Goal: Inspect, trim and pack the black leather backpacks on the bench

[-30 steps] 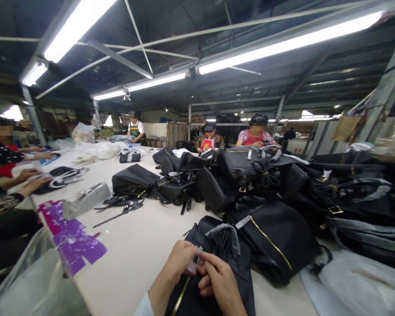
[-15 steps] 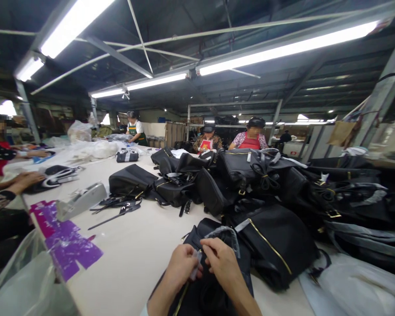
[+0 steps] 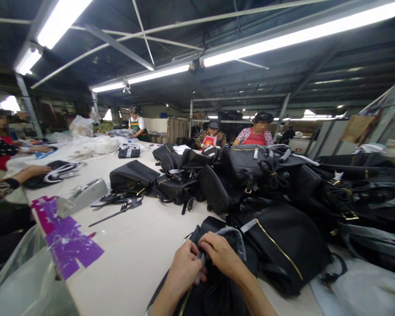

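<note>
A black bag [image 3: 230, 294] with a gold zipper lies in front of me on the pale table. My left hand [image 3: 185, 267] is closed on a small piece of translucent wrapping [image 3: 200, 259] at the bag's upper part. Right beside it, my right hand [image 3: 222, 252] has its fingers pinched together over the same spot. What its fingertips grip is hidden. A wrapped, pale-covered handle [image 3: 238, 239] arches behind my right hand. Touching this bag on the right is another black bag [image 3: 283, 245] with a curved gold zipper.
Black bags [image 3: 243, 162] are heaped across the back and right. Loose black straps [image 3: 125, 208], a grey tape dispenser [image 3: 88, 195] and purple tape [image 3: 69, 245] on the table edge are to the left. White plastic [image 3: 371, 285] lies at lower right. Co-workers sit or stand around the table.
My fingers have drawn closer together at the wrapping, and my right hand has shifted slightly up. The camera view has moved a little. At left, a co-worker's hand has shifted on a black item.
</note>
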Demonstrator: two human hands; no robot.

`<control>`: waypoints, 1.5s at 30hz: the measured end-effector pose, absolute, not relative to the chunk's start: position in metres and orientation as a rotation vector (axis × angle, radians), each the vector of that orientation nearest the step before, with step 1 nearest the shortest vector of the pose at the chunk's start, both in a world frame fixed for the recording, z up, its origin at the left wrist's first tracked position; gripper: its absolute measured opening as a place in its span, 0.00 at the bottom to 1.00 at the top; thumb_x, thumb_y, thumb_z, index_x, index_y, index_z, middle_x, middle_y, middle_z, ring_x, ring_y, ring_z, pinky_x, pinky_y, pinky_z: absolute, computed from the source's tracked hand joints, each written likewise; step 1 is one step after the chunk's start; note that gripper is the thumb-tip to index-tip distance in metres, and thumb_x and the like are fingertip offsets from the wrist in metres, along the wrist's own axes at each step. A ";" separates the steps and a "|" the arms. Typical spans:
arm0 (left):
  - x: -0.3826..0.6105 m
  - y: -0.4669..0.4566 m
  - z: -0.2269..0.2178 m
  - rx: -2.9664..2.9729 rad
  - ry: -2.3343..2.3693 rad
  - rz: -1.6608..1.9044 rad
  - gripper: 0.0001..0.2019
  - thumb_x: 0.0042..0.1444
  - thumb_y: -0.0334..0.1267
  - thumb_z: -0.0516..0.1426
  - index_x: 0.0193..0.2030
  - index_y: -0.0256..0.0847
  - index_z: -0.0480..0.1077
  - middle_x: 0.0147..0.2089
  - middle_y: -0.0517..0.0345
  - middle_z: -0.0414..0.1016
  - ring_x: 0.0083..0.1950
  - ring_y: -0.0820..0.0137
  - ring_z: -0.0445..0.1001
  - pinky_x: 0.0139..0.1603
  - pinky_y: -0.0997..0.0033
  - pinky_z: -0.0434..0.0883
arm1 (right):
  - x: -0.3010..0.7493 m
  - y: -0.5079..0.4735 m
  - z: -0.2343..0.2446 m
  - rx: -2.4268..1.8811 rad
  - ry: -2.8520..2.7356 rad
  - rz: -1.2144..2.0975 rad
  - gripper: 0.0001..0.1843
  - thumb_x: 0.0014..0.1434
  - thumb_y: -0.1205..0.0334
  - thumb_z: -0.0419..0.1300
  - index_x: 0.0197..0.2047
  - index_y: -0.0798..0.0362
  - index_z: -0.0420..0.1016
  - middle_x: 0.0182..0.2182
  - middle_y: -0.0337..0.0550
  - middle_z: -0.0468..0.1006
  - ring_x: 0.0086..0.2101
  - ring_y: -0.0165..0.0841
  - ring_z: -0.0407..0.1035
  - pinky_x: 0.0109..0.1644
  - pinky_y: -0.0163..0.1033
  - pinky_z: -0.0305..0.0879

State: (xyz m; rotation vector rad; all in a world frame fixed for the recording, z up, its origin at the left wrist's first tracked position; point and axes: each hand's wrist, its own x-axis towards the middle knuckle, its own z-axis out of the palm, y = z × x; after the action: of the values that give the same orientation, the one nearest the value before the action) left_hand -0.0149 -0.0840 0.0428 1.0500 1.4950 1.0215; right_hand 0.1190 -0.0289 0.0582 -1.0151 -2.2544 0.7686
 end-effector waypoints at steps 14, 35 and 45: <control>-0.014 -0.086 0.043 1.125 1.537 1.013 0.17 0.45 0.20 0.51 0.37 0.45 0.53 0.18 0.68 0.73 0.18 0.69 0.75 0.13 0.80 0.62 | 0.121 -0.029 0.056 -0.896 -2.248 0.871 0.12 0.63 0.66 0.53 0.33 0.53 0.77 0.31 0.40 0.74 0.35 0.34 0.68 0.41 0.37 0.59; -0.013 -0.082 0.057 1.041 1.603 0.871 0.04 0.52 0.32 0.56 0.30 0.41 0.62 0.18 0.60 0.75 0.19 0.70 0.75 0.16 0.80 0.64 | 0.124 -0.025 0.033 -0.787 -2.048 0.975 0.10 0.57 0.73 0.53 0.27 0.52 0.70 0.31 0.38 0.70 0.33 0.32 0.66 0.35 0.33 0.64; -0.009 -0.079 0.036 1.027 1.603 1.068 0.08 0.49 0.36 0.58 0.30 0.43 0.60 0.13 0.65 0.70 0.14 0.72 0.71 0.13 0.82 0.59 | 0.130 -0.027 0.043 -0.889 -1.888 1.168 0.10 0.60 0.65 0.54 0.27 0.52 0.69 0.25 0.36 0.73 0.27 0.30 0.71 0.32 0.32 0.68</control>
State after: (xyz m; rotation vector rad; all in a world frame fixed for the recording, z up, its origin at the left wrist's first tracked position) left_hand -0.0086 -0.0791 0.0363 1.0269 1.6035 1.0676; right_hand 0.1298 -0.0269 0.0435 -0.8888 -1.8876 1.1684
